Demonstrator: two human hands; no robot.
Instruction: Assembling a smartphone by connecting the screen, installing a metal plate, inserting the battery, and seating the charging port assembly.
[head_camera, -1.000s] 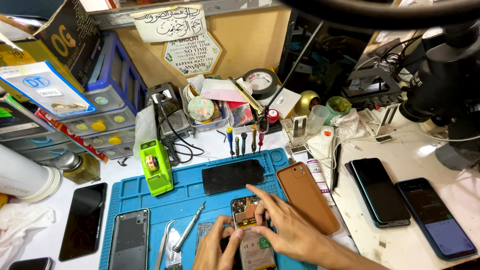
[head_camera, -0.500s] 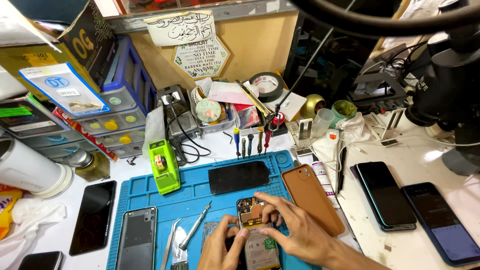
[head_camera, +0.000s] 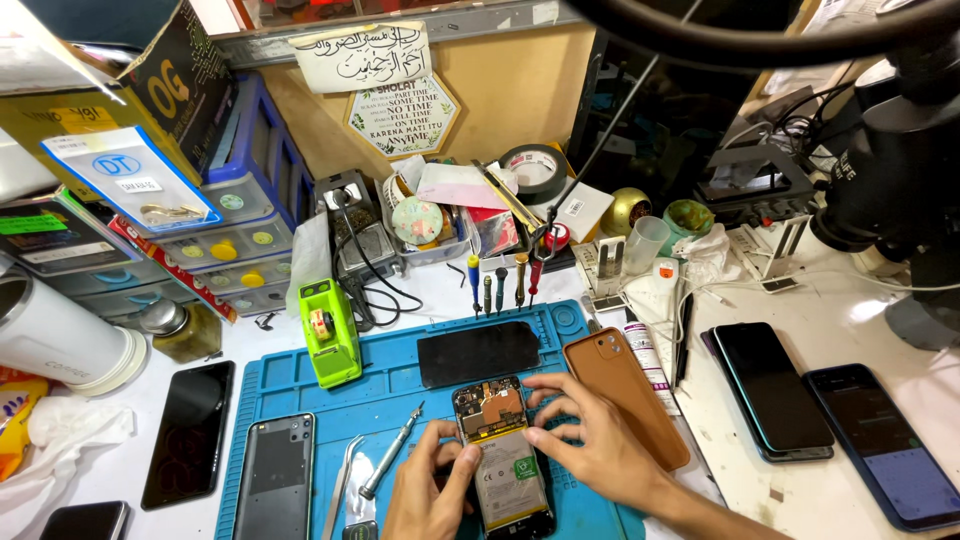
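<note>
Blue mat (head_camera: 300, 385), brown phone cover (head_camera: 625, 390)

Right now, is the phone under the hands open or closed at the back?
Open: the phone lies with its back cover off, circuit board and battery exposed.

Opened phone (head_camera: 503, 455) lies on mat (head_camera: 300, 385), between screwdriver (head_camera: 390, 468) and case (head_camera: 625, 395).

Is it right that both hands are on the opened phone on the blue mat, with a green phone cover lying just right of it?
Not quite. The head view shows the phone cover is brown, not green. Both hands, left and right, are on the opened phone on the blue mat.
</note>
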